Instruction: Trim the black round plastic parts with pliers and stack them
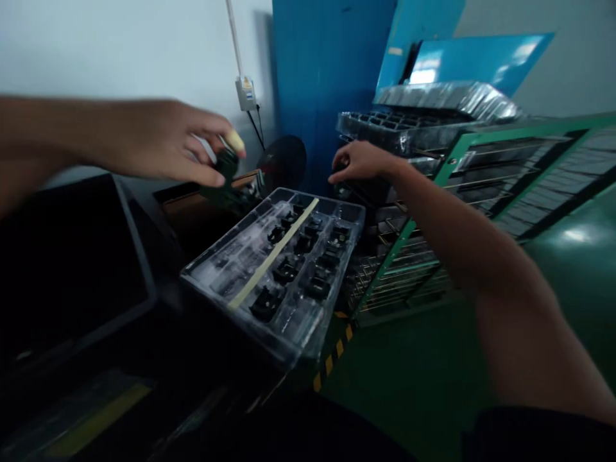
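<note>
My left hand (192, 144) is at the upper left, its thumb and fingers closed on a dark part (227, 165); a yellow cover sits on one fingertip. My right hand (359, 162) is beyond the far right corner of the tray, its fingers curled; whether they hold something dark cannot be made out. Between and below the hands lies a clear plastic tray (298, 321) with several black parts (266, 303) in its pockets. A pale yellow strip (274, 253) runs lengthwise across the tray.
At the right stands a green rack (452, 160) with wire shelves. Stacked clear trays (409, 131) rest at its top. A dark bin or screen (72, 256) is at the left. Behind are a blue panel (327, 83) and a wall box (246, 94). Yellow-black tape (339, 348) marks the green floor.
</note>
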